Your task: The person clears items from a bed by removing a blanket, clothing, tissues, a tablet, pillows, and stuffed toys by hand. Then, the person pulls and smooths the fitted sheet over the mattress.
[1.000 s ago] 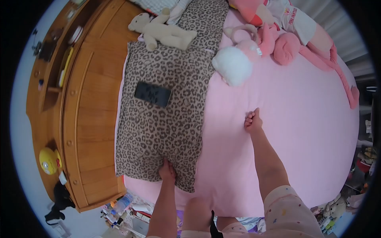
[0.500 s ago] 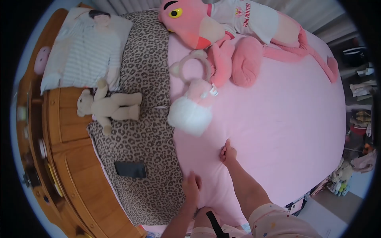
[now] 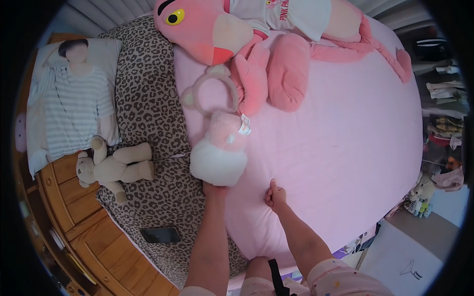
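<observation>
White-and-pink fluffy plush toy (image 3: pixel 218 160) on the smooth pink bedsheet (image 3: pixel 340 153) seems light, soft, best held round its white end, where my left hand (image 3: pixel 215 190) has fingers I cannot tell, while my right hand (image 3: pixel 276 196) curls narrow.

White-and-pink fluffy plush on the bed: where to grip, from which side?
I'd take the plush by its bulky white end, from the near side, where the left hand is: that rounded end faces the person, while the headband lies by the narrower pink end.
</observation>
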Action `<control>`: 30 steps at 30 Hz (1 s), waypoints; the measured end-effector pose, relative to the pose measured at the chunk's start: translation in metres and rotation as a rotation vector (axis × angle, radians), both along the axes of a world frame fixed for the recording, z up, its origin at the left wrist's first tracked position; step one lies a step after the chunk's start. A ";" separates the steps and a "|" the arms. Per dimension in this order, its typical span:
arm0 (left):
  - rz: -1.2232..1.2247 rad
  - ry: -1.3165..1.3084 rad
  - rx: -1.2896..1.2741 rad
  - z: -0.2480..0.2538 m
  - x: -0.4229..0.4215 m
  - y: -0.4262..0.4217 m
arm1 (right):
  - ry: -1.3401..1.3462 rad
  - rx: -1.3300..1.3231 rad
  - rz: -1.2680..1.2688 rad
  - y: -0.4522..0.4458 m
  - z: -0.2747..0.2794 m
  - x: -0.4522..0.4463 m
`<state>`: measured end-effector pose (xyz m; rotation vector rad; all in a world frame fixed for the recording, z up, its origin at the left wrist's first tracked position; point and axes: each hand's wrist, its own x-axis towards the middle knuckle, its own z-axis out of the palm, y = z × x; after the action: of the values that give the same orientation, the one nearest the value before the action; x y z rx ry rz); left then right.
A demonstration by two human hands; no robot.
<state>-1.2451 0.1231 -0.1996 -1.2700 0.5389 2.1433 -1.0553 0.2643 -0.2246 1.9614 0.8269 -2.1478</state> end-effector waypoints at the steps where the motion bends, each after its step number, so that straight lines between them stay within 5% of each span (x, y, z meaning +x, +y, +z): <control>1: 0.005 -0.005 -0.007 -0.009 0.002 -0.004 | -0.004 0.019 0.010 0.000 -0.002 0.001; 3: 0.093 0.163 0.315 -0.039 0.008 -0.014 | -0.011 0.030 0.025 -0.001 -0.003 0.002; 6: 0.195 0.268 0.418 -0.047 0.015 -0.015 | -0.016 -0.013 -0.003 -0.001 -0.005 0.002; 15: 0.326 0.078 0.219 -0.042 0.006 -0.011 | -0.049 -0.124 0.092 0.006 -0.002 0.000; 18: 0.359 0.191 0.245 -0.074 0.026 -0.021 | -0.154 -0.187 0.160 0.020 0.008 -0.002; 20: 0.374 0.210 0.263 -0.085 0.031 -0.020 | -0.175 -0.314 0.617 0.044 0.029 -0.023; 21: 0.359 0.220 0.272 -0.089 0.030 -0.019 | -0.170 -0.300 0.624 0.057 0.039 -0.038; 23: 0.195 0.360 0.133 -0.076 0.022 -0.017 | 0.291 0.154 1.273 0.087 0.071 -0.093; 25: 0.023 0.503 0.005 -0.059 0.010 -0.009 | 0.587 0.579 1.282 0.128 0.113 -0.181; 26: 0.050 0.496 0.062 -0.049 0.005 -0.005 | 0.569 1.188 1.398 0.145 0.137 -0.234; 27: 0.080 0.487 0.116 -0.040 0.001 -0.003 | 0.448 1.430 1.324 0.159 0.148 -0.285; 29: 0.138 0.469 0.220 -0.028 -0.005 0.000 | 0.867 1.633 0.974 0.168 0.187 -0.381; 30: 0.161 0.457 0.269 -0.026 -0.006 0.001 | 0.692 2.047 1.039 0.179 0.172 -0.417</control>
<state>-1.2512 0.1238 -0.2258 -0.6977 0.3176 2.5559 -1.4726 0.4430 -0.0528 -0.0721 3.6355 -0.7388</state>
